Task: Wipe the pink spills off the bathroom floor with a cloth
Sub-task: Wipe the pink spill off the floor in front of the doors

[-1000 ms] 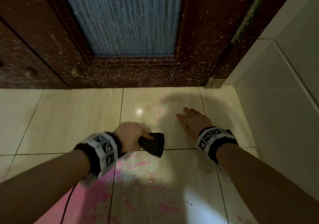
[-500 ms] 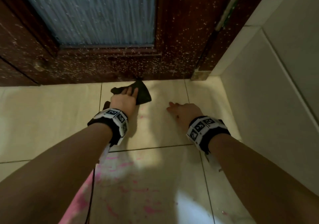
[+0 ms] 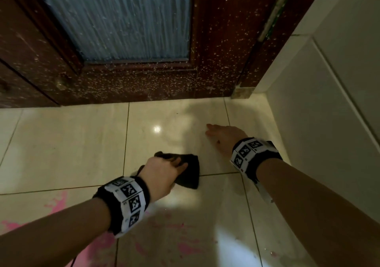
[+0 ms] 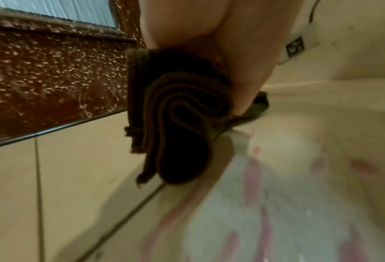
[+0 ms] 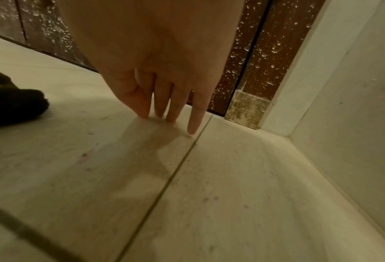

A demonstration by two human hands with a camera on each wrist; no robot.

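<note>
My left hand (image 3: 164, 170) grips a dark folded cloth (image 3: 190, 173) and presses it onto the cream floor tiles (image 3: 67, 143) at a grout line. In the left wrist view the cloth (image 4: 178, 124) shows as rolled layers under my palm. Pink spills (image 3: 185, 246) spread over the tiles just behind the cloth, with a brighter pink patch (image 3: 57, 203) to the left; they look blurred and pink (image 4: 252, 177) in the left wrist view. My right hand (image 3: 224, 135) lies to the right, fingers (image 5: 171, 106) straight, their tips touching the floor. The cloth (image 5: 12, 104) lies left of it.
A dark wooden door (image 3: 216, 50) with a frosted glass panel (image 3: 115, 18), speckled with droplets, closes the far side. A pale tiled wall (image 3: 329, 112) runs along the right, meeting the door frame at a corner (image 5: 276, 131). A thin dark cable (image 3: 73, 263) hangs below my left wrist.
My left hand has pulled the cloth back from the door's foot toward me, to the grout line. The pink marks on the far tile are gone. My right hand stays planted.
</note>
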